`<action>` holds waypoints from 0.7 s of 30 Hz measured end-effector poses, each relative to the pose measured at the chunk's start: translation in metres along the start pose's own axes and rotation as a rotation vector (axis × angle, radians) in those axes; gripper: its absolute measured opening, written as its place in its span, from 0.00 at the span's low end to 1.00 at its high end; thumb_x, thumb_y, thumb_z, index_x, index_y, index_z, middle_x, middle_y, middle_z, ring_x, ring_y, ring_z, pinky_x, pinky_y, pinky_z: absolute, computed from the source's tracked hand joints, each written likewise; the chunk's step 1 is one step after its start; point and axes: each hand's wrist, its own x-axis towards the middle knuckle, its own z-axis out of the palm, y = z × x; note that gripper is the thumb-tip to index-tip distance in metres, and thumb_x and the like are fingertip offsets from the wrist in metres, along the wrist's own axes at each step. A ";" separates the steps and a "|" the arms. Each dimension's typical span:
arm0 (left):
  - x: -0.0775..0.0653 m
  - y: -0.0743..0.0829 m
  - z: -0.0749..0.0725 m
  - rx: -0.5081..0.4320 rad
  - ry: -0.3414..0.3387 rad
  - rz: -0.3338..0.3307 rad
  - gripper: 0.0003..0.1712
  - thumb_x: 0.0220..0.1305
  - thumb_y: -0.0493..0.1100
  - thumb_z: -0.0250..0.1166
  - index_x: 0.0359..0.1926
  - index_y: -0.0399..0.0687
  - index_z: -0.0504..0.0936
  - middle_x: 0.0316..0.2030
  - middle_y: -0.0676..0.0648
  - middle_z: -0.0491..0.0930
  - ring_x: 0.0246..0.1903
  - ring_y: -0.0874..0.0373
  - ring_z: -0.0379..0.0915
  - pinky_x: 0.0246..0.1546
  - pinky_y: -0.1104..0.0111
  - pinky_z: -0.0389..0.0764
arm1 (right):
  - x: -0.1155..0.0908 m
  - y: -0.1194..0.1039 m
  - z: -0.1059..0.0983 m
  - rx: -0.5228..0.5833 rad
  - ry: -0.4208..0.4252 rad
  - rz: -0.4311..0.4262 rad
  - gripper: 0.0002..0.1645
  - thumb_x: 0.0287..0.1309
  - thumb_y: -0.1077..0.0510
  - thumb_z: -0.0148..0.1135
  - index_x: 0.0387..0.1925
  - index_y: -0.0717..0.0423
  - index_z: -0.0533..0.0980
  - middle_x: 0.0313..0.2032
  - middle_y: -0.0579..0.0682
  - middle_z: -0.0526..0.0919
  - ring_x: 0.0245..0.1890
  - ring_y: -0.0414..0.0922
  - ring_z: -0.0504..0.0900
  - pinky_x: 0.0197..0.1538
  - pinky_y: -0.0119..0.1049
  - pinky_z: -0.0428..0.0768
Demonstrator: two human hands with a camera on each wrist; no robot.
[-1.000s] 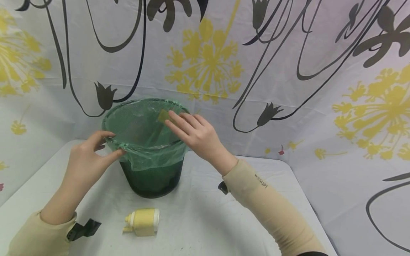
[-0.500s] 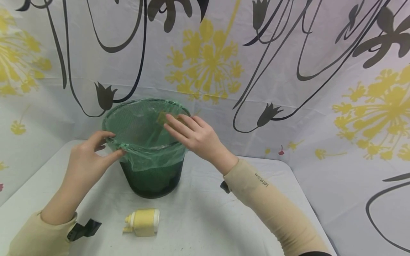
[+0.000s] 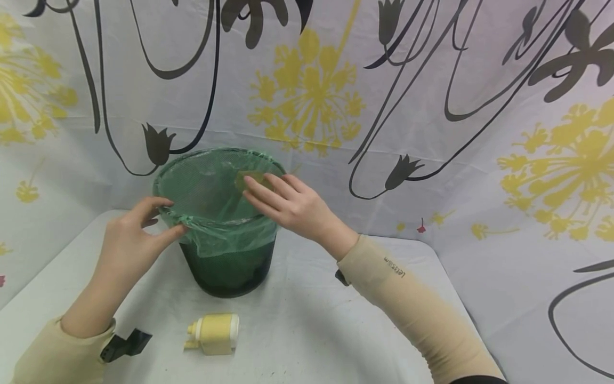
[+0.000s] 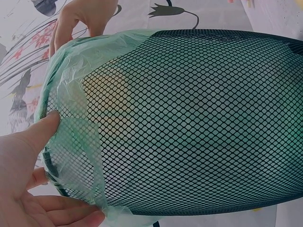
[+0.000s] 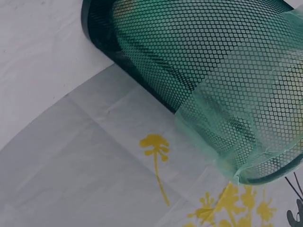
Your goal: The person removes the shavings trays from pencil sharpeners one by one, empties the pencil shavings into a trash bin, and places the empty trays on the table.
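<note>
A dark green mesh wastebasket (image 3: pixel 230 274) stands on the table, lined with a thin green bin bag (image 3: pixel 225 240) folded over its rim. My left hand (image 3: pixel 136 229) grips the rim at the near left, fingers and thumb spread along the bag's folded edge; the left wrist view shows this left hand (image 4: pixel 42 189) close up. My right hand (image 3: pixel 297 208) holds the right rim, its fingers reaching over into the opening and its thumb hidden in the head view. A dull yellow patch (image 3: pixel 243 181) shows beside those fingertips. The right wrist view shows the bag (image 5: pixel 222 142) but no hand.
On the white table (image 3: pixel 307 320), in front of the basket, lies a small yellow and white bottle (image 3: pixel 217 334) on its side. A patterned curtain (image 3: pixel 412 80) hangs close behind the basket.
My right hand has shifted slightly down and left along the rim, and the yellow patch by its fingertips has moved down a little. The left hand, basket and bottle have stayed put.
</note>
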 end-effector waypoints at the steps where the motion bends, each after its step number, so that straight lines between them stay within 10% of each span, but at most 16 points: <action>1: 0.000 0.000 0.000 0.001 0.000 0.000 0.25 0.50 0.38 0.74 0.50 0.39 0.77 0.47 0.31 0.79 0.43 0.31 0.76 0.35 0.42 0.75 | 0.000 0.001 0.000 -0.004 -0.003 -0.011 0.25 0.60 0.73 0.58 0.58 0.53 0.76 0.59 0.51 0.75 0.49 0.48 0.78 0.42 0.39 0.77; 21: 0.000 0.000 0.001 0.004 0.014 0.023 0.25 0.49 0.37 0.74 0.49 0.39 0.77 0.47 0.31 0.79 0.42 0.31 0.76 0.35 0.42 0.75 | 0.000 0.001 -0.001 -0.032 -0.003 -0.011 0.25 0.60 0.71 0.58 0.58 0.53 0.75 0.60 0.51 0.75 0.50 0.48 0.78 0.42 0.39 0.78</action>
